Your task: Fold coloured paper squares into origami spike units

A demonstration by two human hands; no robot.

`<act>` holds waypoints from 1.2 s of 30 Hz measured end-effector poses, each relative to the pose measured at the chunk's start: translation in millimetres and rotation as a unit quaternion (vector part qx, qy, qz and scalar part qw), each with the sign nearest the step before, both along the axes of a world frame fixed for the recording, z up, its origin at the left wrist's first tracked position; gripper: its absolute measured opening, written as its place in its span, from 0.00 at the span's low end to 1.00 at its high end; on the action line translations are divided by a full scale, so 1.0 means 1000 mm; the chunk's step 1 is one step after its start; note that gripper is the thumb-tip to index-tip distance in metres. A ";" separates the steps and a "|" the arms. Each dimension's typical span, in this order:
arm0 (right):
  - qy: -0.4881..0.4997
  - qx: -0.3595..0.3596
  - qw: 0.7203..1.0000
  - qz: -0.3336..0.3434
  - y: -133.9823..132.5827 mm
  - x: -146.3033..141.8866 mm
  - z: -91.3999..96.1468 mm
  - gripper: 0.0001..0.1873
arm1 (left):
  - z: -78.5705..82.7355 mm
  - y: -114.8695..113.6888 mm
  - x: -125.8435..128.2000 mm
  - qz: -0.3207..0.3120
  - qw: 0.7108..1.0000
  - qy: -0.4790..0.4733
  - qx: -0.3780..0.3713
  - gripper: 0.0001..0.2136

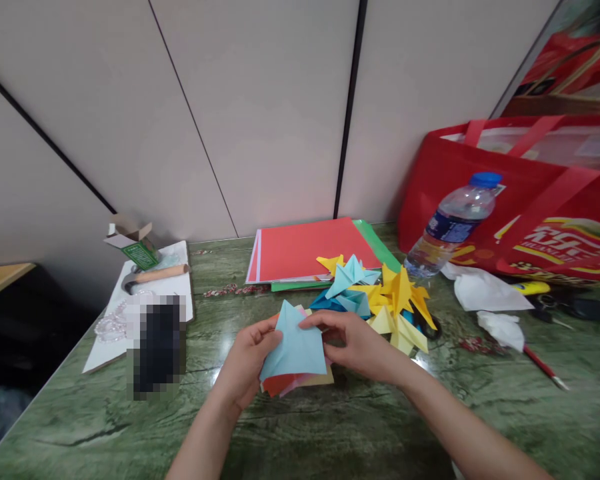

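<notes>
A light blue sheet of origami paper [297, 343], with crease lines on it, is held up in the middle of the view. My left hand [245, 357] grips its left edge, thumb on top. At its right edge, the fingers of my right hand [350, 340] pinch the paper. Beneath it, a stack of coloured paper squares [285, 385] in orange, pink and cream shows along the lower side. Just beyond my right hand lies a pile of folded paper pieces [397, 290] in yellow, light blue and dark blue.
Red and green paper sheets [305, 250] lie by the wall. On the right stand a water bottle [450, 223] and a red bag [540, 193], with crumpled tissues [503, 330] and a red-handled brush [545, 367] nearby. A small box [137, 248] and a wooden-handled tool [160, 274] are left.
</notes>
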State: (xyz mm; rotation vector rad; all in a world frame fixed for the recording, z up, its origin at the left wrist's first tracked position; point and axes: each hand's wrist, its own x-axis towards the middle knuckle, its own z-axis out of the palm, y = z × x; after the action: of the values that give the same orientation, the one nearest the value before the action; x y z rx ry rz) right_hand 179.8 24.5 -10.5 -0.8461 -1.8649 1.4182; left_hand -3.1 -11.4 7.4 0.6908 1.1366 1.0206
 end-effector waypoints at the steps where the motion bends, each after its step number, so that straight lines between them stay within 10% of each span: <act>1: 0.002 0.005 1.000 -0.003 -0.001 -0.001 0.000 0.21 | 0.000 0.000 0.000 -0.003 1.000 -0.003 -0.002 0.17; 16: 0.006 0.111 0.982 -0.150 -0.013 -0.017 0.002 0.10 | 0.004 -0.007 0.012 -0.079 0.997 -0.020 0.002 0.15; 36: 0.032 0.211 0.975 -0.060 -0.014 -0.011 0.011 0.20 | 0.003 -0.007 0.007 -0.136 0.981 -0.135 0.001 0.08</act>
State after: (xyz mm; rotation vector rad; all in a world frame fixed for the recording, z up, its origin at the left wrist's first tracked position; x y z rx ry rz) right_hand 168.3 10.8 0.4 -0.6748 -1.9327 0.9146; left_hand 3.4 -18.4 10.2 0.6650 0.7815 0.8520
